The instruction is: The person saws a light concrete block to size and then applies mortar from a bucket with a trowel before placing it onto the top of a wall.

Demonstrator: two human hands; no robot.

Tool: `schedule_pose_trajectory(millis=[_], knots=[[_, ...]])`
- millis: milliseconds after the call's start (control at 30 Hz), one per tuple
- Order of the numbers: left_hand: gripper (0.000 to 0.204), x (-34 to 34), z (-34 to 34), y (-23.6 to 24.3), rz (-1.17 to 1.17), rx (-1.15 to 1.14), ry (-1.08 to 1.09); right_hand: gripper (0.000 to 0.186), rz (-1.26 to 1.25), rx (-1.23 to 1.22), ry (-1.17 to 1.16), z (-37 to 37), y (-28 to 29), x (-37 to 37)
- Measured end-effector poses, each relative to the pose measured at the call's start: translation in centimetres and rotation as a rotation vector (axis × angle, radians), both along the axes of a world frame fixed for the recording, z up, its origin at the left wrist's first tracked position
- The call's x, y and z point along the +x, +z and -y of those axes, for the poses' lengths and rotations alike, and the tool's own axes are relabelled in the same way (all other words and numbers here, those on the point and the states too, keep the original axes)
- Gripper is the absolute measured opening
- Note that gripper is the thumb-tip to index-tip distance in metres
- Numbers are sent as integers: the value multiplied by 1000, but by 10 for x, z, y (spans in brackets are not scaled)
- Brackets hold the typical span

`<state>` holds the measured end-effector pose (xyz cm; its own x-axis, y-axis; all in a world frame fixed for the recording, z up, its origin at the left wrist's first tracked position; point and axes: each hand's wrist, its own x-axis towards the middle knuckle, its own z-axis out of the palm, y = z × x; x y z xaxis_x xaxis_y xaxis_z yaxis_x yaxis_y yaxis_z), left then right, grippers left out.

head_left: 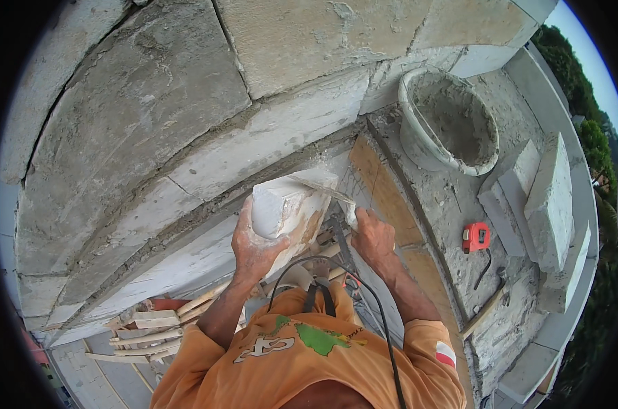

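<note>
A white lightweight concrete block [302, 204], with a broken-looking near end, is held up in front of me. My left hand [251, 238] is closed round its left end, with the palm and fingers against its side and underside. In my right hand [373, 237] is the pale, crusted handle of a trowel [336, 195]. The trowel's narrow blade lies along the block's upper right edge. Part of the blade is hard to make out against the white block.
A mortar-crusted bucket [409, 129] stands on the ledge at right, near a red tape measure [475, 236], a hammer [485, 312] and several white block pieces [551, 204]. A layered block wall [254, 143] curves across the front. Wooden poles [149, 344] lie below at left. A black cable [384, 313] crosses my shirt.
</note>
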<state>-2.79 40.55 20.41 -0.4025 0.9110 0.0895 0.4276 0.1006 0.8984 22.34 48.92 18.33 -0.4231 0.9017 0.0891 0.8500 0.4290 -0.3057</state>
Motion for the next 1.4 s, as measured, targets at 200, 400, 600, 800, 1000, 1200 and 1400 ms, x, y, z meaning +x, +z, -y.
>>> schedule_pose_trajectory(millis=[200, 400, 600, 800, 1000, 1200, 1400], knots=[[102, -12, 8, 5, -26, 3, 5, 35, 105, -36, -110, -28, -66, 18], [102, -19, -3, 21, 18, -56, -19, 33, -64, -43, -214, -33, -14, 0], [102, -21, -3, 16, 58, -36, -9, 33, -17, -128, 61, -14, -10, -12], [101, -21, -4, 28, 168, 10, -28, 37, -39, -158, -281, -37, -45, 37], [98, -19, -11, 34, 454, 93, -19, 40, -534, -374, -230, -26, 11, 44], [91, -10, -20, 47, 757, 151, -18, 46, -685, -337, -211, -8, 65, 55], [83, -17, -18, 24, 1005, 74, -9, 57, -1065, -379, -352, -13, 56, 65]])
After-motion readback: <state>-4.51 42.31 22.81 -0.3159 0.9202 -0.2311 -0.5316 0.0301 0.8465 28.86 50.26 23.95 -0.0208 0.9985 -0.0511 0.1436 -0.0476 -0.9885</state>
